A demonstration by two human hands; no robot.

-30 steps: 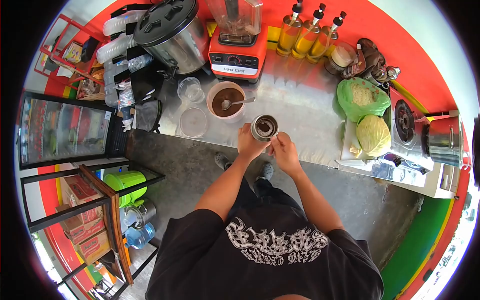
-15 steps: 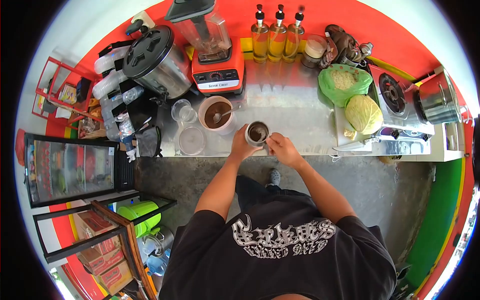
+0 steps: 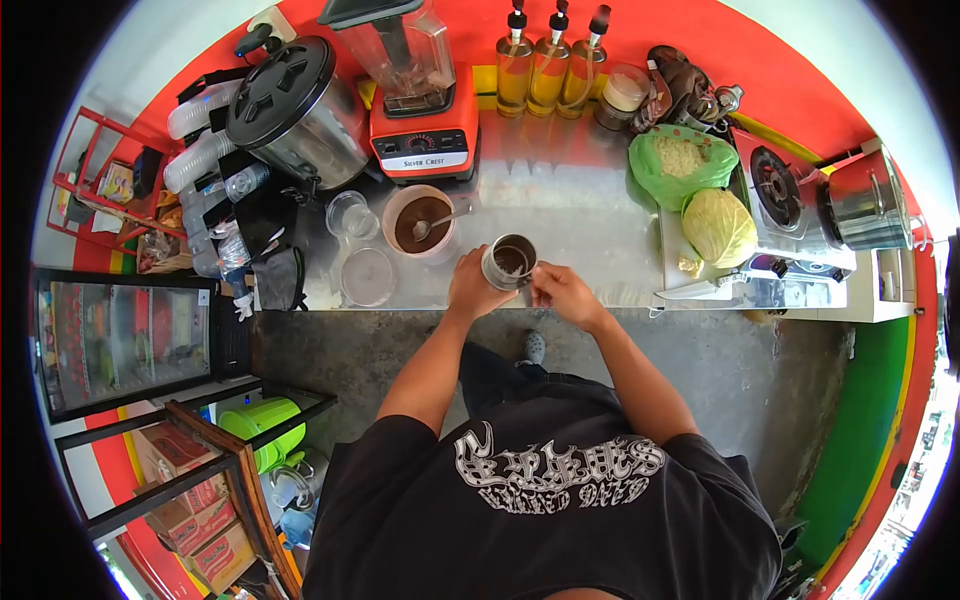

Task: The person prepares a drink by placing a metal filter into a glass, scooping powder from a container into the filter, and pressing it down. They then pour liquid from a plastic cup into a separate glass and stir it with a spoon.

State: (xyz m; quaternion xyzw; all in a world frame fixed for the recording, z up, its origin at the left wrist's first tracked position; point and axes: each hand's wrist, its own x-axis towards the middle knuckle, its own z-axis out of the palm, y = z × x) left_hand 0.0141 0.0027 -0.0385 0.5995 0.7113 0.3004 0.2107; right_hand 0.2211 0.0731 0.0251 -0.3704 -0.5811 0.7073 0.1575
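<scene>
A metal mug (image 3: 509, 262) with dark brown contents is held over the counter's front edge. My left hand (image 3: 477, 285) is wrapped round its left side, and my right hand (image 3: 563, 292) grips its handle side with closed fingers. Just left of the mug stands a pinkish tub (image 3: 419, 221) of brown powder, with a metal spoon (image 3: 424, 229) resting in it. Beside the tub are a clear round container (image 3: 352, 216) and a round translucent lid (image 3: 368, 277) lying flat.
A red blender (image 3: 424, 130) and a large steel pot (image 3: 300, 115) stand behind the tub. Three oil bottles (image 3: 548, 75) are at the wall. On the right are a cabbage (image 3: 719, 228), a knife (image 3: 700, 289), a green bag (image 3: 670, 165) and a stove (image 3: 790, 205).
The mug is tilted differently between my hands, showing more of its inner wall. The whole view has shifted slightly, with the counter items appearing further left.
</scene>
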